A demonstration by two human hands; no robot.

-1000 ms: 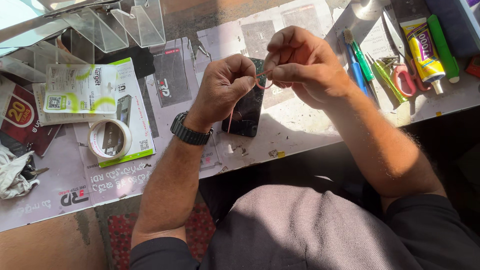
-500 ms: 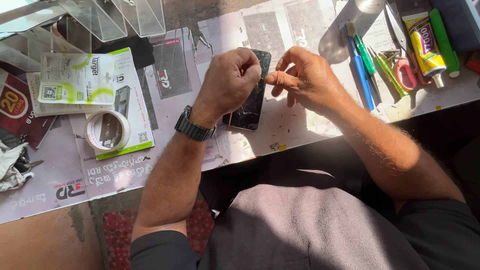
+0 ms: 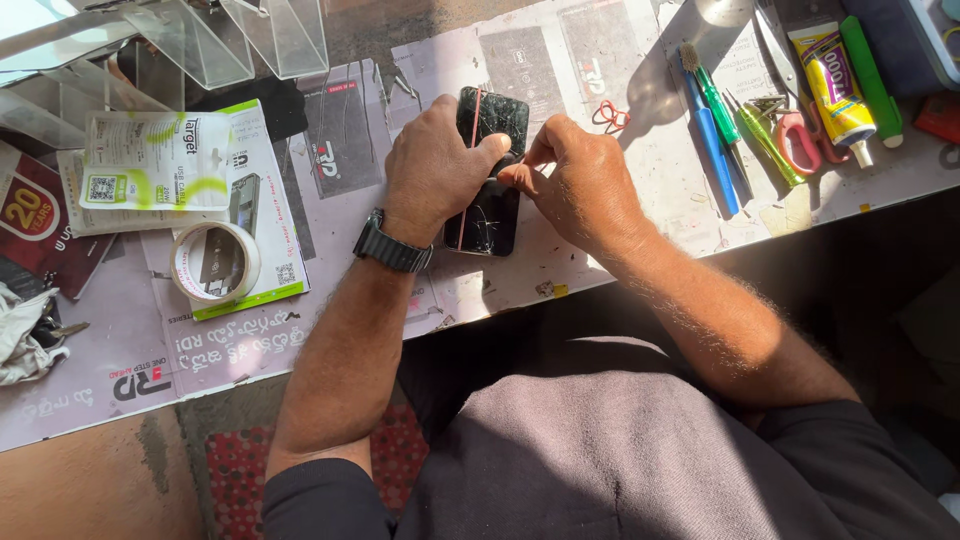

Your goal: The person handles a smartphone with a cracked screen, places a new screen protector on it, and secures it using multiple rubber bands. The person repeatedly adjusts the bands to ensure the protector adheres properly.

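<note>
Both hands are pressing on a black phone (image 3: 492,170) lying on the paper-covered surface (image 3: 620,200) near its front edge: the left hand (image 3: 435,170) is curling over the left side, thumb on the glass, while the right hand (image 3: 580,185) is pinching at the right edge with fingers nearly closed. Thin, stiff and glossy, with cracks webbing its lower half and a thin red band running lengthwise, the phone is probably fragile and slippery, best gripped by its long edges.
</note>
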